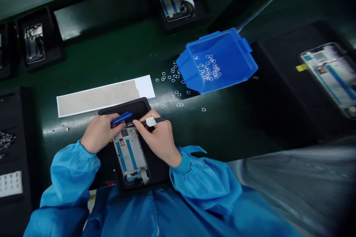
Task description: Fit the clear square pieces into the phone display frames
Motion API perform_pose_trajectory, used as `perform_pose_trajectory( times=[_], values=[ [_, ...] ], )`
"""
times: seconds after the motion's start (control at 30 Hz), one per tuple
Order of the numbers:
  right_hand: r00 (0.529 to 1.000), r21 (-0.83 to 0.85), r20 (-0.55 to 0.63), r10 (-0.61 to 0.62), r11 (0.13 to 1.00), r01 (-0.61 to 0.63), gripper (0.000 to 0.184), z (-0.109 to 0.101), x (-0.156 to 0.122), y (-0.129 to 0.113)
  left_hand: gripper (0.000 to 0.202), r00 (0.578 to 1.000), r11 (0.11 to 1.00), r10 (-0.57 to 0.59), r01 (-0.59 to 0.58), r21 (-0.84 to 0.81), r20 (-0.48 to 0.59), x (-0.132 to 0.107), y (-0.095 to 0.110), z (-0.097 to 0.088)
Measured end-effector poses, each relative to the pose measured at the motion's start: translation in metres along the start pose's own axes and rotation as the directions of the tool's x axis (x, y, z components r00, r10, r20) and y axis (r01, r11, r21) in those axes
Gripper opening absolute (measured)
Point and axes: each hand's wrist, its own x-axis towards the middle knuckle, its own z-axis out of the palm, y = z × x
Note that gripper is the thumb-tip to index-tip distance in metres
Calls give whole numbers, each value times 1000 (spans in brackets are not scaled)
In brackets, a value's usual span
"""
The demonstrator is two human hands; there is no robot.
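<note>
An opened phone (130,153) with two blue strips lies in a black tray (158,170) close to my body. My left hand (99,130) is closed around a blue pen-like tool (121,119) near the phone's far end. My right hand (158,137) pinches a slim dark tool (160,120) wrapped with a white piece, possibly tweezers. Both hands' fingertips meet over a small dark part (129,125) at the phone's top edge, and the fingers partly hide it.
A blue bin (236,59) lies beyond my right hand, with many small white frames (174,76) in and before it. A pale strip sheet (97,98) lies beyond the tray. Other trays hold opened phones (35,44), (172,0) and one phone (330,77) at right.
</note>
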Motion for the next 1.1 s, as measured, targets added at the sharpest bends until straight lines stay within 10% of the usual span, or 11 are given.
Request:
perform_pose_trajectory(
  times=[0.43,1.1],
  values=[
    [996,-58,-15,-93,994,92,21,0,0,0,28,1000,952,-19,17,306,6,-6,16,1],
    [981,-133,1,-192,973,190,22,1,-2,0,26,1000,969,7,-7,245,0,-4,8,3]
  ],
)
